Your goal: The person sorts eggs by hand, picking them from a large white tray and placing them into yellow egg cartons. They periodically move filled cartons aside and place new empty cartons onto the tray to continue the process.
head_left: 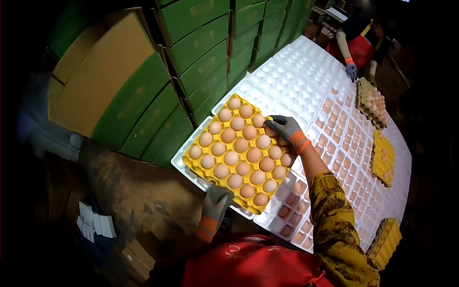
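A yellow egg tray [241,152] full of brown eggs is tilted over the near left corner of the white trays [191,177]. My left hand [215,206], in a grey glove with an orange cuff, grips its near edge. At the tray's far right edge, my right hand [285,130], gloved the same way, has its fingers bent over the rim by the eggs. Brown eggs [292,205] sit in white compartments to the right of the yellow tray. Part of the left hand's fingers is hidden under the tray.
Green boxes [196,28] are stacked along the left. A co-worker [358,45] in a red apron stands at the far end, by a tray of eggs [373,103]. Another yellow tray [383,158] and stacked yellow trays [385,244] lie on the right.
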Available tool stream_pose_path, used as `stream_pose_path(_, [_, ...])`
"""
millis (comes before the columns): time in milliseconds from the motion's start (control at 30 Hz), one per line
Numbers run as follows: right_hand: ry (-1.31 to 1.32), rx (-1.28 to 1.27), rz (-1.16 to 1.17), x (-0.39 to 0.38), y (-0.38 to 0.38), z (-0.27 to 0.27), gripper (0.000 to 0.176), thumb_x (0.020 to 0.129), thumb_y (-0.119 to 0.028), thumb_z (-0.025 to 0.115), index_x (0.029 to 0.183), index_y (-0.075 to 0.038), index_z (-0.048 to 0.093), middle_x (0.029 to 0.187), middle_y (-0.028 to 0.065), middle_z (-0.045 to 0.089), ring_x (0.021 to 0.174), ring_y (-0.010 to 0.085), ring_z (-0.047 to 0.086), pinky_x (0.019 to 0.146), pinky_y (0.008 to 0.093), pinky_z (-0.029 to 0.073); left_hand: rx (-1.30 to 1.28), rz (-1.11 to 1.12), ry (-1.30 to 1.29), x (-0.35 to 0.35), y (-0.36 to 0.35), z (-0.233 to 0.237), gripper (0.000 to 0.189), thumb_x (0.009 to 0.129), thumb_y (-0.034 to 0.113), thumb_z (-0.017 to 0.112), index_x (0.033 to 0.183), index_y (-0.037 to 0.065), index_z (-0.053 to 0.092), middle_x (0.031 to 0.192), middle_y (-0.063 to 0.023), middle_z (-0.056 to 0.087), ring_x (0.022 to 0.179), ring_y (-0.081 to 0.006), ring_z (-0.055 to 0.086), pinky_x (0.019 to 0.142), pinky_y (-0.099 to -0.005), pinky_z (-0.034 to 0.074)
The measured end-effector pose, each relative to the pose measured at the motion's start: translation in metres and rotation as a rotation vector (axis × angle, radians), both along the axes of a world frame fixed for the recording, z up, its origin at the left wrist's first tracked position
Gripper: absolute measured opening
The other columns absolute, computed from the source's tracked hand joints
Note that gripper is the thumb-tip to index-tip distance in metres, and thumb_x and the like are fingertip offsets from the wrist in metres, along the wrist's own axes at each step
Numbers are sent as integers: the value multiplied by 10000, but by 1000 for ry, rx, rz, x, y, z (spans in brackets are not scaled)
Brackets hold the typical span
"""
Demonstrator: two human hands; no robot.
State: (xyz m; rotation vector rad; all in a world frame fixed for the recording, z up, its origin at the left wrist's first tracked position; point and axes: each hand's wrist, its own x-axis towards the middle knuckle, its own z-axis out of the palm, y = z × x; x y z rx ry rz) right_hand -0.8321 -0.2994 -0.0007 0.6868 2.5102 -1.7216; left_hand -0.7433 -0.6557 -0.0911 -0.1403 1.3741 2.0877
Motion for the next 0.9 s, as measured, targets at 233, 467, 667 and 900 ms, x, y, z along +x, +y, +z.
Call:
stream_pose_path(233, [382,349,-422,45,-24,1,531,945,-267,686,1418,-70,545,1407,128,567,1248,262,566,1040,383,466,-631,-17,902,-91,-40,74,214,972,131,562,1080,-4,688,875,-84,699,775,-206,682,721,-341,534])
stream_pose_path(467, [202,-439,-544,153,-115,-71,583,1069,-426,458,1515,-55,397,1454,57,514,1272,180,519,1057,340,451,-338,-561,122,-246,9,35,571,1019,461,543,1384,22,558,1265,-104,641,1125,-221,606,958,-358,505])
stream_pose_path(667, [164,-876,-919,135,-122,-84,513,1071,-363,469,1499,-81,452,1408,24,558,1235,155,536,1052,318,442,-87,-742,-276,-260,41,53,562,1016,466,544,1431,89,498,1299,-86,627,1118,-221,638,931,-392,568])
stream_pose_path(900, [276,-694,-843,120,-140,-87,644,1034,-476,535,1469,-9,449,1344,85,582,1209,171,535,1015,306,444,-191,-625,-79,-270,26,21,514,1037,442,515,1444,131,480,1335,-59,599,1184,-215,608,965,-390,550])
